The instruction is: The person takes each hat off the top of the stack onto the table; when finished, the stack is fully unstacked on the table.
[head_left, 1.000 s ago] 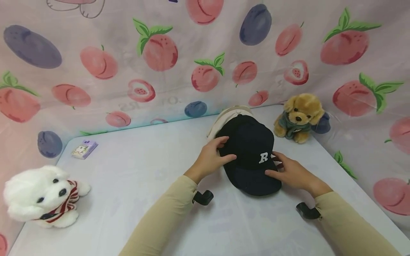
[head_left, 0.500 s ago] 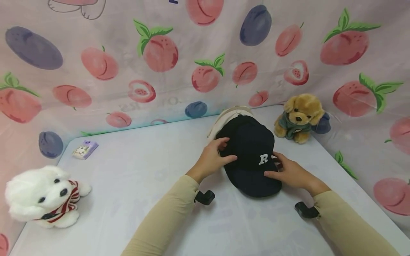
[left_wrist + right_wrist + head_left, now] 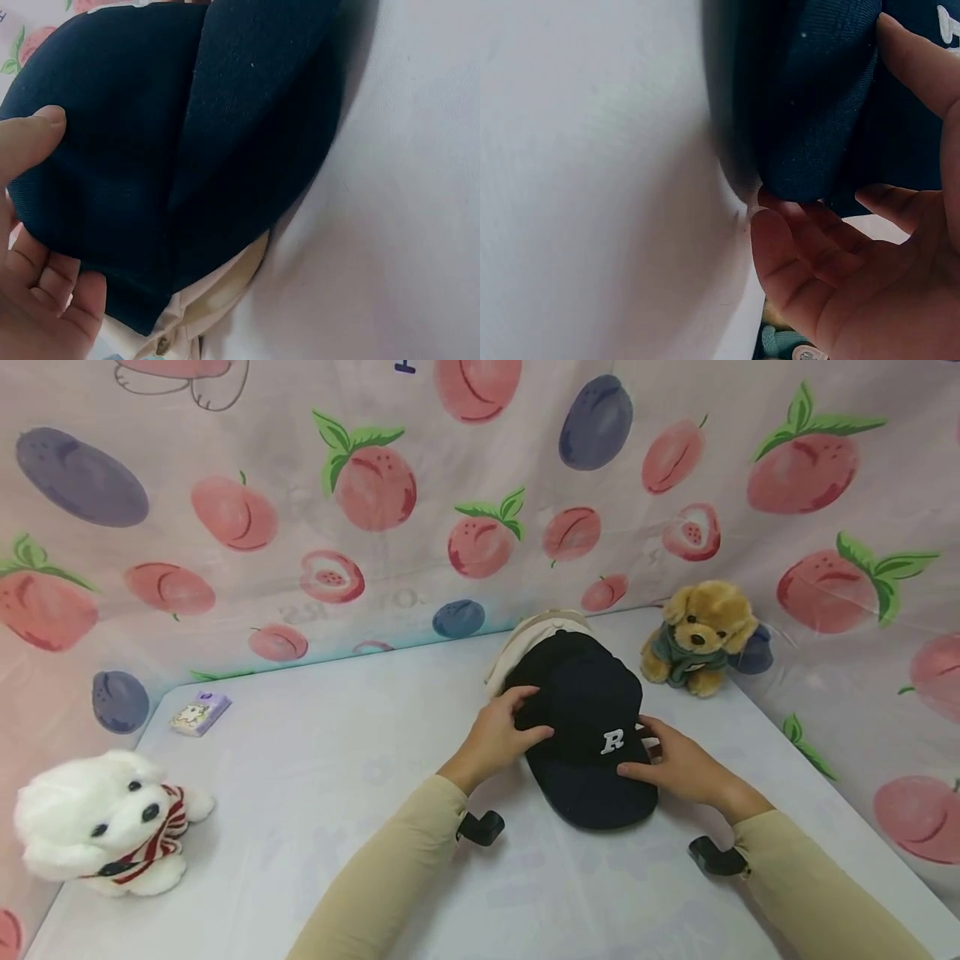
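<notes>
A dark navy baseball cap (image 3: 581, 685) with a white letter R (image 3: 612, 742) lies over a cream cap (image 3: 521, 647) at the right-middle of the table, brim toward me. My left hand (image 3: 495, 735) grips its left side; in the left wrist view the thumb (image 3: 34, 139) lies on the crown and the fingers curl at the edge. Near the brim's right corner, my right hand (image 3: 682, 766) holds the cap, its thumb (image 3: 919, 64) on top and fingertips at the brim's edge in the right wrist view. Most of the cream cap is hidden beneath the navy one.
A tan plush dog (image 3: 701, 635) in a green top sits behind the right hand. At the left front is a white plush dog (image 3: 105, 818) with a striped scarf. A small purple-and-white packet (image 3: 200, 713) lies at the back left. Fruit-print cloth (image 3: 420, 568) backs the white table (image 3: 315, 760).
The navy cap's brim and letter R have shifted slightly toward me, the letter also a little left. Both hands keep their hold in nearly the same places.
</notes>
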Motion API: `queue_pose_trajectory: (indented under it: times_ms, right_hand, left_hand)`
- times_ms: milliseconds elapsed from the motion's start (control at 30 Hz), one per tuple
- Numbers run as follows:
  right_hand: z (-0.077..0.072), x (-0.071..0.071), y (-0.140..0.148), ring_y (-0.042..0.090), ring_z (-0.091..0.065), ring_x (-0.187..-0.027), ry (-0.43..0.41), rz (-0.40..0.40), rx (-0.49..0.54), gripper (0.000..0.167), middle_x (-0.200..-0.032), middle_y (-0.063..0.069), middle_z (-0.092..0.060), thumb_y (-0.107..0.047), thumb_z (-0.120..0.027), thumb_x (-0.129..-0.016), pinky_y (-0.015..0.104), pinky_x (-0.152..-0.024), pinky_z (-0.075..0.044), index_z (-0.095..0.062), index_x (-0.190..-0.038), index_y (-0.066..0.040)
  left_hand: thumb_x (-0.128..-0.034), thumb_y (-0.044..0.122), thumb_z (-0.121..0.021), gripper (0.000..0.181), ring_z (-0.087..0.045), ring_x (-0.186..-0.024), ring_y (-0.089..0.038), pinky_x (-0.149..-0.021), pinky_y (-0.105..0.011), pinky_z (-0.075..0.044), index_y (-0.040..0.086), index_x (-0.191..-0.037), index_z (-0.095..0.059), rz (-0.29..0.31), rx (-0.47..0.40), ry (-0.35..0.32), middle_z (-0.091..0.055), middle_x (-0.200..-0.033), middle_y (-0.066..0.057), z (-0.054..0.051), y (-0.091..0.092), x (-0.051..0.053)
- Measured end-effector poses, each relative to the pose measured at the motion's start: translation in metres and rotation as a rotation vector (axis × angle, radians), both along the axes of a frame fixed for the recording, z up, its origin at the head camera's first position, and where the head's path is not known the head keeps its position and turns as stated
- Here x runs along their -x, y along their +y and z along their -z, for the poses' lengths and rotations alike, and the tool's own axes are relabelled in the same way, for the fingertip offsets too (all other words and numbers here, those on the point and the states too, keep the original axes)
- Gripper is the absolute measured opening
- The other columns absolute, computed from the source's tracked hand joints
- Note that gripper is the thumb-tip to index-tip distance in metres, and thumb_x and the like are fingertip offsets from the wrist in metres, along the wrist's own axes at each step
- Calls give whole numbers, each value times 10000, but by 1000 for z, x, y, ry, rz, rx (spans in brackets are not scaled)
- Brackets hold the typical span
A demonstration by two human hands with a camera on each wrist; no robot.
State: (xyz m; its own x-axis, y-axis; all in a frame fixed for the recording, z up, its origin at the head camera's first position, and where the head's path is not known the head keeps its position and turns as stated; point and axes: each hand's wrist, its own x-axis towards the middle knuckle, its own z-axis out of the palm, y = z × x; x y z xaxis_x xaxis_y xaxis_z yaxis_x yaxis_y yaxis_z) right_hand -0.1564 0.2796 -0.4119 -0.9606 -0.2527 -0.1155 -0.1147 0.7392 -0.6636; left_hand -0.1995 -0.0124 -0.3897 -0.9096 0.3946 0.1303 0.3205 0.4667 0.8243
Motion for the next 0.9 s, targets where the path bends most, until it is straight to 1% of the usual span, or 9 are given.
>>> queue_pose_trajectory:
  times_ms: [67, 167, 433, 633, 767, 900]
  right_hand:
    - [-2, -1, 0, 440, -575, -1167, 5, -9, 5, 968, -1447, 328, -415, -441, -749, -893, 551, -936, -486, -249, -1520, 101]
    - [-7, -3, -1, 439, -570, -1171, 14, -22, 8, 969, -1481, 327, -366, -437, -745, -898, 549, -927, -492, -240, -1523, 105]
    - [-20, -9, -3, 416, -583, -1145, 53, -33, 7, 941, -1474, 303, -387, -429, -740, -906, 517, -885, -525, -256, -1529, 84]
    - [-29, -14, -9, 393, -588, -1143, 67, -44, 27, 956, -1478, 284, -390, -411, -758, -896, 477, -864, -536, -246, -1531, 86]
    - [-36, -18, -15, 386, -586, -1140, 70, -64, 61, 989, -1487, 284, -376, -387, -795, -867, 441, -837, -549, -239, -1529, 94]
    - [-42, -22, -22, 353, -601, -1113, 72, -64, 76, 932, -1466, 260, -414, -347, -822, -845, 397, -815, -554, -310, -1496, 80]
  left_hand:
    - [-888, 218, -787, 611, -532, -1270, -302, -1054, -423, -425, 78, -1423, -525, 6, -9, 11, -561, -1391, -147, -1, 0, -2]
    - [-891, 217, -784, 601, -535, -1257, -297, -1044, -427, -432, 87, -1419, -527, 10, -34, 22, -575, -1360, -149, -3, -1, -6]
    - [-886, 190, -788, 599, -566, -1173, -278, -996, -413, -463, 93, -1417, -528, 14, -86, 53, -598, -1248, -150, -13, -8, -13]
    - [-878, 170, -791, 583, -581, -1079, -253, -939, -399, -486, 105, -1402, -544, -7, -102, 87, -607, -1146, -114, -19, -20, -15]
    - [-869, 150, -795, 585, -585, -1055, -249, -917, -398, -495, 93, -1396, -548, -22, -120, 113, -608, -1114, -107, -22, -31, -18]
    - [-869, 134, -794, 584, -600, -1012, -240, -904, -392, -502, 79, -1393, -544, -28, -130, 139, -621, -1052, -90, -25, -41, -22]
